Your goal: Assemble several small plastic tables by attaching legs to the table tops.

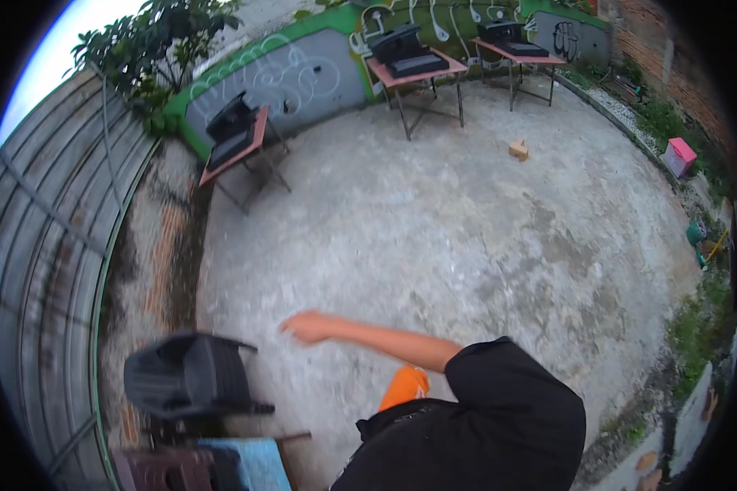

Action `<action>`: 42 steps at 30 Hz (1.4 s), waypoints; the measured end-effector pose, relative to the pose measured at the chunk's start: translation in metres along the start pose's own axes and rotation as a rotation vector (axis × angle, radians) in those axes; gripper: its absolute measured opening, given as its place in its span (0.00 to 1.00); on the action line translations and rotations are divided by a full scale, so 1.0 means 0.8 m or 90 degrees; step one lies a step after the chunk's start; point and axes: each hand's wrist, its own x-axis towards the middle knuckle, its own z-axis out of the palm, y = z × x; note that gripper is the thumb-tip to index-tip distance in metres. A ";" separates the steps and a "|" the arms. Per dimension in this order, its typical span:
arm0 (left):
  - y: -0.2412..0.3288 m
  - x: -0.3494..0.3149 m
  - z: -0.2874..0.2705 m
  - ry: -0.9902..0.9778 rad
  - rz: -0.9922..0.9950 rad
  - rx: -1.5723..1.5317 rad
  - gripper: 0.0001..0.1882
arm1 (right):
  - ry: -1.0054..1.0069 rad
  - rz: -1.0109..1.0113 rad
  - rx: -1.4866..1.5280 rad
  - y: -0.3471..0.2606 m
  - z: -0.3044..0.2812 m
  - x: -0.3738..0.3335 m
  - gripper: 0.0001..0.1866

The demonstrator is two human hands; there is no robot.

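Right hand [307, 326], far as I can tell, is stretched out empty over rough concrete floor [467, 237], fingers loosely together, blurry. Nearest thing: a ribbed black plastic chair [184, 376], just lower-left. Beyond stand reddish-topped tables [418, 75] against a graffitied green-and-grey wall [303, 74].

Black plastic chair [190, 378], tilted, blurred, on concrete by the wall; nearest the outstretched hand

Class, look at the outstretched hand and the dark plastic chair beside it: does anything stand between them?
Nothing visible does. The hand reaches out over bare concrete floor, apart from the dark plastic chair lower left of it, and only an open gap of floor lies between them.
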 end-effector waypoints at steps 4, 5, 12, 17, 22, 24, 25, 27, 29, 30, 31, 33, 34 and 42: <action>0.235 -0.203 0.208 -0.161 -0.091 -0.144 0.10 | -0.229 -0.303 0.260 0.054 -0.017 0.096 0.19; 0.293 -0.249 0.253 -0.204 -0.112 -0.168 0.11 | -0.331 -0.376 0.270 0.088 -0.023 0.105 0.19; 0.755 -0.399 0.410 -0.660 -0.176 -0.455 0.16 | -0.178 0.291 0.134 0.556 -0.174 -0.180 0.27; 1.216 -0.176 0.491 -1.510 0.407 -0.841 0.21 | 0.330 0.891 -0.228 0.762 -0.427 -0.517 0.13; 1.446 -0.099 0.672 -0.908 0.802 -0.346 0.19 | 0.501 1.135 -0.222 0.894 -0.602 -0.454 0.19; 1.495 -0.010 0.701 -1.027 0.535 -0.597 0.19 | 0.583 1.057 -0.083 0.971 -0.621 -0.400 0.24; 1.501 0.013 0.725 -1.120 0.259 -0.838 0.18 | 0.586 0.944 -0.058 1.007 -0.633 -0.336 0.24; 1.502 0.067 0.748 -1.218 0.057 -0.917 0.19 | 0.478 0.735 0.059 1.052 -0.658 -0.197 0.19; 1.502 0.099 0.802 -1.279 -0.130 -0.948 0.21 | 0.338 0.450 0.288 1.060 -0.687 -0.074 0.21; 1.493 0.092 0.833 -1.272 -0.115 -0.900 0.22 | 0.195 0.369 0.282 1.063 -0.698 -0.032 0.21; 1.473 0.065 0.881 -1.181 0.032 -0.772 0.25 | 0.055 0.283 0.272 1.078 -0.709 0.002 0.22; 1.452 0.013 0.963 -1.113 0.275 -0.292 0.33 | -0.065 0.332 0.233 1.117 -0.742 0.035 0.23; 1.440 -0.014 0.993 -1.150 0.294 -0.053 0.36 | -0.216 0.362 0.199 1.133 -0.749 0.058 0.24; 1.604 0.002 1.252 -1.105 0.297 -0.509 0.23 | 0.179 0.693 0.068 1.287 -0.897 0.012 0.21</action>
